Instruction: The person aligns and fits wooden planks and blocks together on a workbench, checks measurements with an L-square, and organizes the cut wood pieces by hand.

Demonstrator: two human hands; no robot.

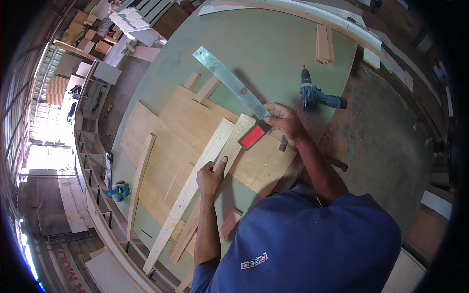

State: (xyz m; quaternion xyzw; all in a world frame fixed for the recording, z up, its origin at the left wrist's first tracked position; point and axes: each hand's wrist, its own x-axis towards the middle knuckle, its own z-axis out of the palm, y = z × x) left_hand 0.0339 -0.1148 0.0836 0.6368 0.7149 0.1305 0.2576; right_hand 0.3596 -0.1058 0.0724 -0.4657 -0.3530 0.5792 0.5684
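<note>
My right hand (285, 122) is closed around the corner of a try square. Its long steel blade (229, 80) points away to the far left, and its black and red stock (254, 136) lies over the end of a wooden strip (234, 141). My left hand (211, 177) grips this strip and the long pale batten (188, 195) beside it, thumb on top. Both pieces rest across a plywood panel (171, 132) on the green table. By my right wrist, a hammer (337, 163) lies partly hidden under the forearm.
A blue cordless drill (312, 95) lies at the table's right side. Another batten (141, 185) lies left of the panel, with short wood blocks (207, 89) at its far edge. A blue power tool (118, 191) sits at the left rim. Long boards (293, 12) line the far edge.
</note>
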